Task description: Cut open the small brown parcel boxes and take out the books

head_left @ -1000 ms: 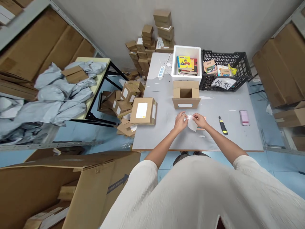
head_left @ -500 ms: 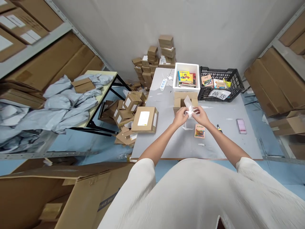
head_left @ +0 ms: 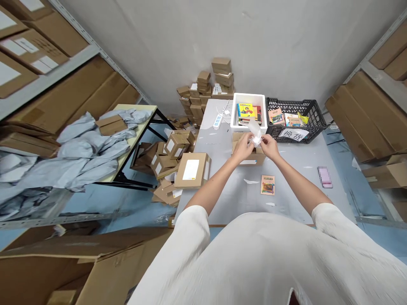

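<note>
Currently, a crumpled translucent sheet (head_left: 255, 136) is pinched between the closed fingertips of the left hand (head_left: 243, 145) and those of the right hand (head_left: 270, 147), the two being held slightly apart. An open cardboard box (head_left: 254, 159) on the grey table (head_left: 222, 199) is partly hidden by them. From the sheet, a small illustrated book (head_left: 267, 185) is seen at five o'clock, a labelled carton (head_left: 192, 170) at eight, a white foam box (head_left: 235, 127) at twelve and a black crate (head_left: 313, 134) at two.

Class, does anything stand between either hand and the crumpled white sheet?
Nothing visible does: the left hand and right hand both have fingers on the sheet. The small book lies nearer the person, not between.
</note>
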Demonstrator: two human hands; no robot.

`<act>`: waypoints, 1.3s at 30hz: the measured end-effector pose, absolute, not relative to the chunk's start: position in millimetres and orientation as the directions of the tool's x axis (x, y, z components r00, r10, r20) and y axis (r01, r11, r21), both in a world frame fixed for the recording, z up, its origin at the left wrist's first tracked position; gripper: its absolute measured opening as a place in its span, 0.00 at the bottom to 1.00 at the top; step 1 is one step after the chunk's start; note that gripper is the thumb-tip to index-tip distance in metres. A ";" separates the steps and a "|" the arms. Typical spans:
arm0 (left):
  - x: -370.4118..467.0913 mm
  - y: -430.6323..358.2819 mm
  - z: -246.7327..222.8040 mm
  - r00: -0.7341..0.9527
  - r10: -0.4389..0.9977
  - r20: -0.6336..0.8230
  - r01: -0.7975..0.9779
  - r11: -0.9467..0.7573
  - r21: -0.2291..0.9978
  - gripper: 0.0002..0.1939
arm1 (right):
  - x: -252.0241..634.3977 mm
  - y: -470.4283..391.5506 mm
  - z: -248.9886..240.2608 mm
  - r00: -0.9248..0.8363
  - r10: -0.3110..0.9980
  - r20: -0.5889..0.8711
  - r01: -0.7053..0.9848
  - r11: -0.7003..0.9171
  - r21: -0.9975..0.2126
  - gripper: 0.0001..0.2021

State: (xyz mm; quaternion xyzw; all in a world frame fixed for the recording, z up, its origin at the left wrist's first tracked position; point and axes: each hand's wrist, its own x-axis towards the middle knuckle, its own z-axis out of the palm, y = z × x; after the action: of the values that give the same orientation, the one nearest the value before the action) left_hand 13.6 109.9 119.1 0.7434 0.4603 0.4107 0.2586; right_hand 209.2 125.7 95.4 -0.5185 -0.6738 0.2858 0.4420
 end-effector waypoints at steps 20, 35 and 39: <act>1.6 151.4 29.6 0.167 0.947 -0.276 0.917 -0.046 0.396 0.14 | 186.5 176.3 5.5 -0.267 0.953 -0.146 0.690 0.083 -0.719 0.10; 9.0 113.0 76.4 0.132 0.988 -0.075 0.843 -0.073 0.532 0.26 | 224.2 146.8 36.5 -0.289 0.957 -0.017 0.754 0.217 -0.620 0.21; 21.3 91.3 84.6 0.182 0.983 -0.021 0.826 -0.141 0.546 0.24 | 244.7 123.3 45.5 -0.297 0.946 0.132 0.665 0.304 -0.683 0.21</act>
State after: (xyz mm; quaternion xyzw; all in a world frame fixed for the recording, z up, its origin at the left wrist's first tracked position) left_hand 21.3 91.3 84.6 0.7350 0.6153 0.1742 0.2255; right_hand 244.7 123.3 45.5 -0.5286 -0.7616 0.2618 0.2684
